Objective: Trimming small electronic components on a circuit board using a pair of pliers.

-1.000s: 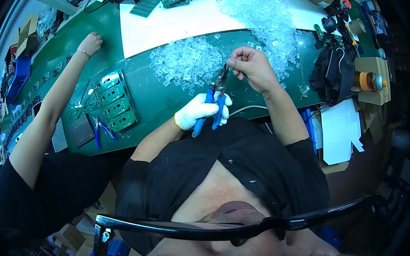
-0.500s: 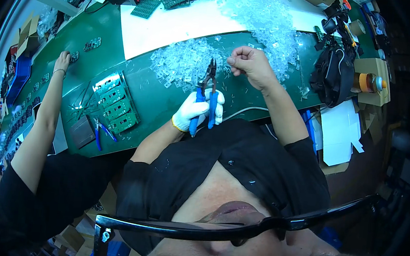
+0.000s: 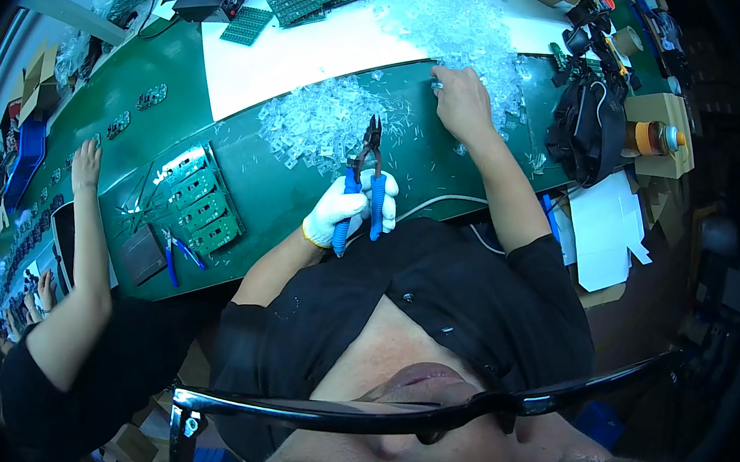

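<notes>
My left hand (image 3: 343, 205), in a white glove, is wrapped round the blue handles of a pair of cutting pliers (image 3: 364, 182). The jaws point away from me, just past the near edge of a heap of small clear plastic pieces (image 3: 314, 120). My bare right hand (image 3: 463, 101) is at the left edge of a larger heap of the same pieces (image 3: 496, 44). Its fingers are bent together, and a small clear plastic piece (image 3: 436, 85) shows at the fingertips. Thin clear slivers lie between the two heaps.
Left of me are a green circuit-board panel (image 3: 205, 203), a second pair of pliers (image 3: 176, 254) and a dark flat block (image 3: 142, 255). A co-worker's arm (image 3: 89, 224) reaches over small boards. A black bag (image 3: 588, 131) and a bottle (image 3: 655, 139) stand right.
My right hand has moved away from the plier tips, farther out to the larger heap. The pliers stay in my left hand. The co-worker's hand has shifted left and nearer, off a small board.
</notes>
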The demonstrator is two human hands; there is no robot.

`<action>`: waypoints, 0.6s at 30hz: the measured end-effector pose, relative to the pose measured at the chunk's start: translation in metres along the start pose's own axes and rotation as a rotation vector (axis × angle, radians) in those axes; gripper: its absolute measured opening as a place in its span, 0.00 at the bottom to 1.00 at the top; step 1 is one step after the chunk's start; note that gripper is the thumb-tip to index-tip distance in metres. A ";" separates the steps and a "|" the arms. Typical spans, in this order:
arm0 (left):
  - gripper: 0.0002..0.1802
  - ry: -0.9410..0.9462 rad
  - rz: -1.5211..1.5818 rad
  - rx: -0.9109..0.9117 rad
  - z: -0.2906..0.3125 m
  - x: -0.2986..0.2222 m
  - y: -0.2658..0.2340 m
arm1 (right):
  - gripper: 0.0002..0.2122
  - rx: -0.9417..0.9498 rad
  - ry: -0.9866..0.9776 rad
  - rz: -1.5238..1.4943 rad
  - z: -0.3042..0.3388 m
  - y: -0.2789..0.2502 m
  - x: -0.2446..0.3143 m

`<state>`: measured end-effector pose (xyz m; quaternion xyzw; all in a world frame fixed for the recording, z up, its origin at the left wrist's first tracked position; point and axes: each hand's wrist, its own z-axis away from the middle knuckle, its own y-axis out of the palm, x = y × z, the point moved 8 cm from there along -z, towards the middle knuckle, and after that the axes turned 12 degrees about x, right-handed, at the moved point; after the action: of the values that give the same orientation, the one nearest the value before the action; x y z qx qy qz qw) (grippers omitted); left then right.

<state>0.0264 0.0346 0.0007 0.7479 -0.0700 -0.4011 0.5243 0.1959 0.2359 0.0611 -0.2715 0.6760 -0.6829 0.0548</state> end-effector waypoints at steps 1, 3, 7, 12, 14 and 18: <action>0.43 0.001 0.000 0.001 0.000 0.000 0.000 | 0.11 0.054 0.029 0.023 -0.004 0.006 -0.006; 0.43 -0.013 -0.006 -0.005 -0.001 0.003 0.001 | 0.11 0.069 0.026 0.030 -0.007 0.012 -0.013; 0.44 -0.077 -0.032 -0.031 0.001 0.008 -0.007 | 0.13 -0.040 -0.084 -0.180 -0.003 0.012 -0.005; 0.44 -0.104 -0.021 -0.090 0.000 0.011 -0.009 | 0.15 0.211 0.011 -1.077 0.016 0.033 0.019; 0.44 -0.136 -0.032 -0.112 -0.001 0.012 -0.010 | 0.17 0.239 -0.034 -1.283 0.025 0.026 0.036; 0.44 -0.124 -0.055 -0.102 -0.001 0.012 -0.010 | 0.22 0.315 -0.009 -1.382 0.034 0.015 0.055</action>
<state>0.0318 0.0330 -0.0135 0.6957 -0.0614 -0.4640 0.5450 0.1603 0.1803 0.0612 -0.6301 0.2419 -0.6498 -0.3496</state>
